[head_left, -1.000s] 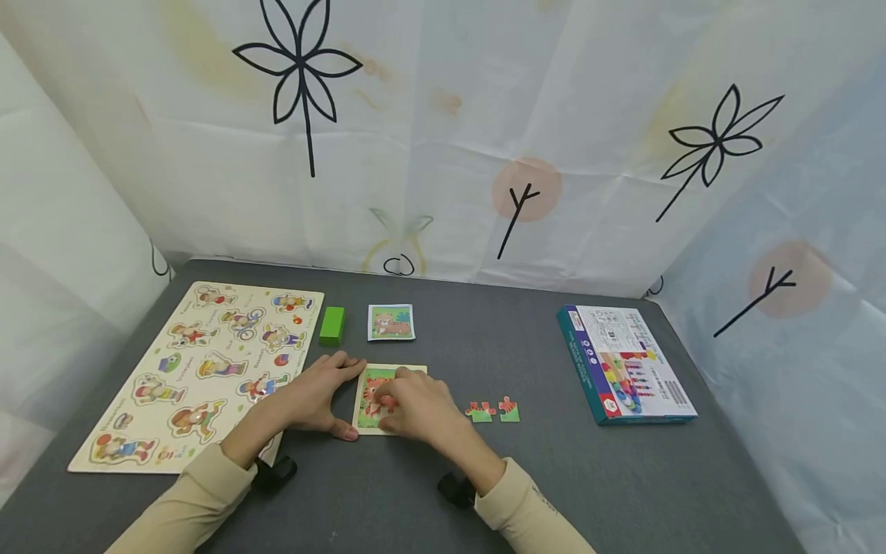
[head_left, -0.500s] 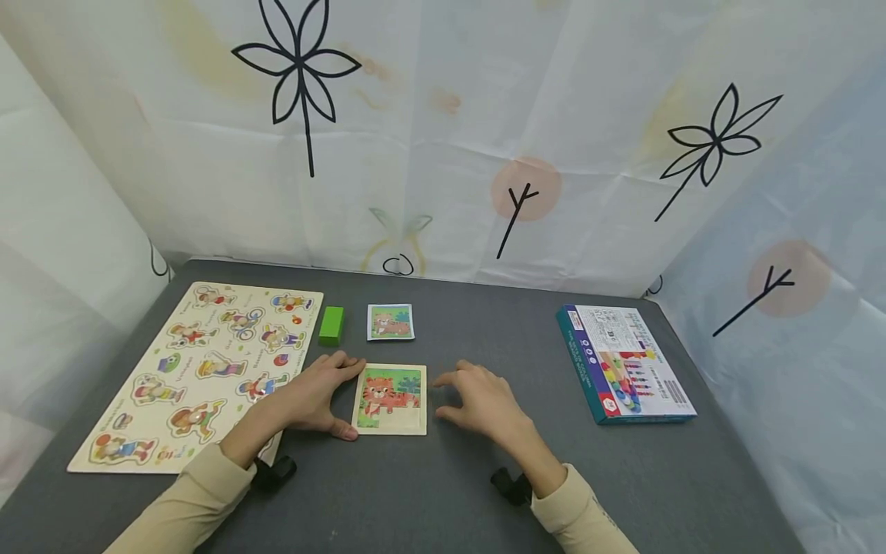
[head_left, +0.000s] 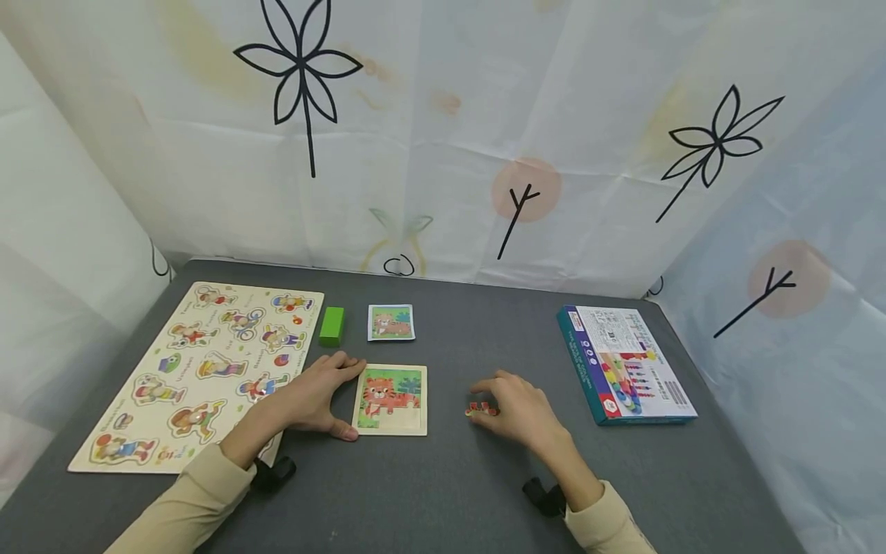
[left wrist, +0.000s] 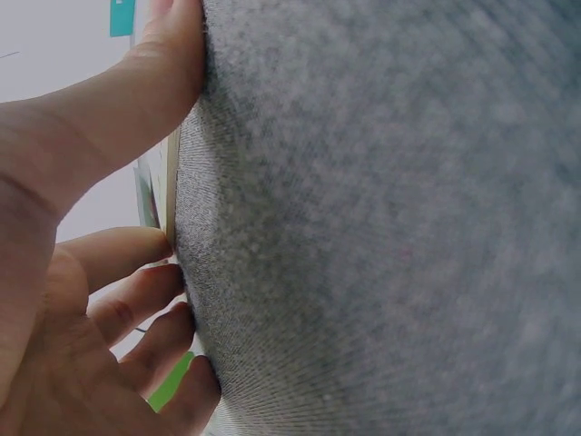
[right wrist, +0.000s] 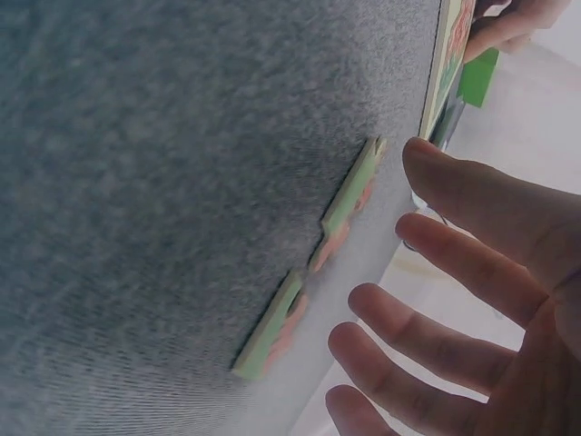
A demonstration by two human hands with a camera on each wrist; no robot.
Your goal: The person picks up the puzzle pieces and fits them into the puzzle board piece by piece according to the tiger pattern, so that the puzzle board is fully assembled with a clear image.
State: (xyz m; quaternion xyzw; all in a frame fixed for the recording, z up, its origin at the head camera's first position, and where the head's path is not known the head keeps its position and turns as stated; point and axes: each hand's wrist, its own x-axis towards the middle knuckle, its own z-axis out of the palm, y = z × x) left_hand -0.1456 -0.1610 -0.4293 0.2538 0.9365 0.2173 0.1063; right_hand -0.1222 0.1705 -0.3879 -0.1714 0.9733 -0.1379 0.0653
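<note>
A small wooden jigsaw puzzle board (head_left: pixel 391 400) with a tiger picture lies on the dark table; bare wood shows at its lower right. My left hand (head_left: pixel 321 396) holds it at the left edge, index finger at the far corner and thumb at the near corner. In the left wrist view, that hand's thumb (left wrist: pixel 150 86) and fingers rest along the board's edge. My right hand (head_left: pixel 519 412) hovers right of the board, fingers spread and apart from two jigsaw pieces, a nearer one (right wrist: pixel 349 195) and another (right wrist: pixel 270 331). In the head view this hand partly hides the pieces (head_left: pixel 481 408).
A picture card (head_left: pixel 391 322) of the tiger lies behind the board, with a green block (head_left: pixel 331 326) beside it. A large board with bear figures (head_left: pixel 201 369) covers the left side. A flat box (head_left: pixel 630 365) lies at the right. White cloth (head_left: pixel 443 138) encloses the table.
My right hand has lifted off the puzzle board and moved right to the loose jigsaw pieces, uncovering the tiger picture. My left hand stays at the board's left edge.
</note>
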